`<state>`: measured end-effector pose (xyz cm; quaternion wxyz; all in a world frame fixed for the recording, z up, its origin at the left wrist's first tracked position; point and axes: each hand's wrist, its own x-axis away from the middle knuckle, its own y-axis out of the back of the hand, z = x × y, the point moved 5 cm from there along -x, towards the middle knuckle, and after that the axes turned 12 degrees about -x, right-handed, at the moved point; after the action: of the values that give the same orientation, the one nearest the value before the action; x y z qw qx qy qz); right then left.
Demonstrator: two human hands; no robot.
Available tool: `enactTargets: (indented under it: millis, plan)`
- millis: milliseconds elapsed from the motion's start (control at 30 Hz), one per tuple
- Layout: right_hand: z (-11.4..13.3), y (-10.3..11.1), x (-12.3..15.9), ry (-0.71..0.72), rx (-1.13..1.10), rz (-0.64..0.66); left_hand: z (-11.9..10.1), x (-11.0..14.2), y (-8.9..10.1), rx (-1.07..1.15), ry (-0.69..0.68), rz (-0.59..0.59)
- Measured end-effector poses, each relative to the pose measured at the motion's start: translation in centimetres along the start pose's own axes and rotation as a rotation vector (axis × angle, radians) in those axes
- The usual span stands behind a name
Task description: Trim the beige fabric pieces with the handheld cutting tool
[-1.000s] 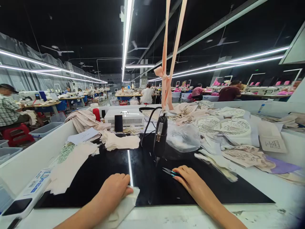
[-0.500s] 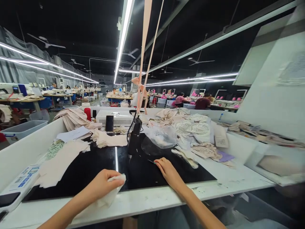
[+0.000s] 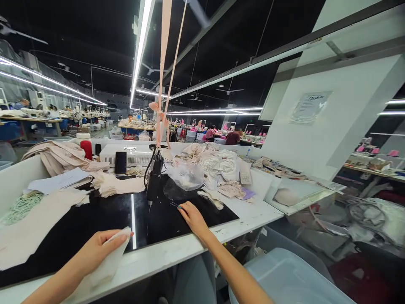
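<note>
My left hand (image 3: 100, 250) is closed on a folded piece of thin off-white fabric (image 3: 106, 265), which hangs over the table's front edge. Its fingers and thumb pinch the upper end. My right hand (image 3: 193, 216) rests low over the black board (image 3: 158, 228), closed on slim tweezers (image 3: 174, 204) whose tips point left. Left of the tweezers, a black handheld tool (image 3: 154, 177) hangs nose-down from peach fabric strips (image 3: 163, 55). Just behind my right hand lies a clear plastic bag (image 3: 186, 175).
Stacks of beige fabric pieces (image 3: 122, 185) lie on the board's far side and left. Printed pieces (image 3: 221, 166) are heaped at the back right. A white box (image 3: 126, 155), a black phone-like object (image 3: 120, 162) and a red spool (image 3: 86, 149) stand behind. A translucent bin (image 3: 284, 278) sits below right.
My view has turned to the right, so the table appears further left and the lower-right bin shows. Both hands keep their holds; the fabric in my left hand now hangs more spread out.
</note>
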<state>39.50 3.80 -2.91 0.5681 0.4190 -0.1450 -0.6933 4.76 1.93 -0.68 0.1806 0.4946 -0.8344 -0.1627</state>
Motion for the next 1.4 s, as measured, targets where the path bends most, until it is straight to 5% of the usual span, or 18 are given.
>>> enactTargets:
  millis: [200,400,733,933,1167,1400]
  plan:
    - [-0.1,0.2,0.4,-0.078,-0.15,-0.109,-0.2,0.0,-0.3,0.026,0.006,0.043]
    - [0.2,0.6,1.2,-0.114,-0.306,-0.196,0.2,-0.6,-0.1,-0.042,-0.117,-0.054]
    - [1.9,2.3,3.1,-0.278,-0.546,-0.282,1.6,-1.8,-1.9,0.005,-0.067,0.16]
    - [5.5,0.1,5.2,-0.431,-0.681,-0.024,-0.5,-1.5,-2.4,0.109,-0.031,0.249]
    - [11.8,-3.0,4.9,-0.274,-0.528,0.343,-1.1,-1.2,-2.2,0.053,-0.09,0.28]
    - [13.1,-4.6,4.0,-0.211,-0.593,0.488,-1.8,-1.0,-2.3,0.069,-0.092,0.342]
